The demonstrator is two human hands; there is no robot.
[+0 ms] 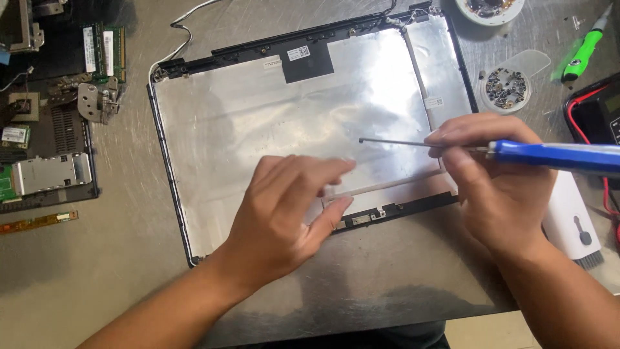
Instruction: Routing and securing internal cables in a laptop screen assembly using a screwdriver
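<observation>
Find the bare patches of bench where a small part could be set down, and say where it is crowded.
Bare bench lies left of the laptop lid, below the circuit boards. Crowded: the right edge, around the screw dish and green tool.

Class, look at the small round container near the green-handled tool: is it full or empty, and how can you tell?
Not empty. The small round container holds a heap of small dark screws covering its bottom, beside the green-handled tool. How deep the heap is cannot be told.

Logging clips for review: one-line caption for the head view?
Left hand presses on a foil-lined laptop lid panel while the right hand holds a blue-handled screwdriver over it.
</observation>
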